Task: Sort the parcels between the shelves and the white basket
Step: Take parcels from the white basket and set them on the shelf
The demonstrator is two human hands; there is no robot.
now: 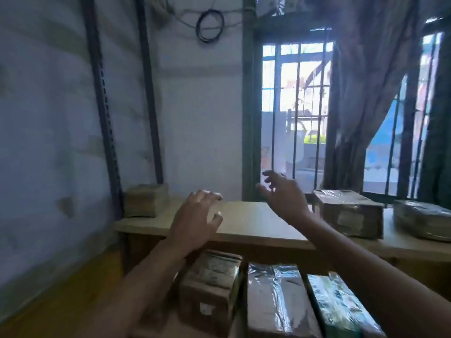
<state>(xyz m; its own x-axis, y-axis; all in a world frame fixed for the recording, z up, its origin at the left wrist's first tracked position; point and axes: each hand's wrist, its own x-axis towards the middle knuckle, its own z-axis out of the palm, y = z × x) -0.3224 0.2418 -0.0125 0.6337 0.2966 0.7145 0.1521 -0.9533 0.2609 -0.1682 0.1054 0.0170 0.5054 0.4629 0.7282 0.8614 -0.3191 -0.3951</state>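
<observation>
Whole view: smeared by motion blur.
Labels: print on the brown box [212, 289] and the taped box [349, 213] is unreadable.
Far-right parcel [422, 223]: cut off by the right edge.
Silver-wrapped parcel [275, 301], green parcel [341, 308]: near ends cut off by the bottom edge.
Brown box: upper left corner hidden behind the left forearm [151, 269].
Green parcel: right side behind the right forearm [353, 259].

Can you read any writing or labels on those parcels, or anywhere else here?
Nothing can be read; the picture is motion-blurred.
Label on the lower brown parcel: too blurred.
Label on the box on the shelf: too blurred.
Print on the green parcel: too blurred.
</observation>
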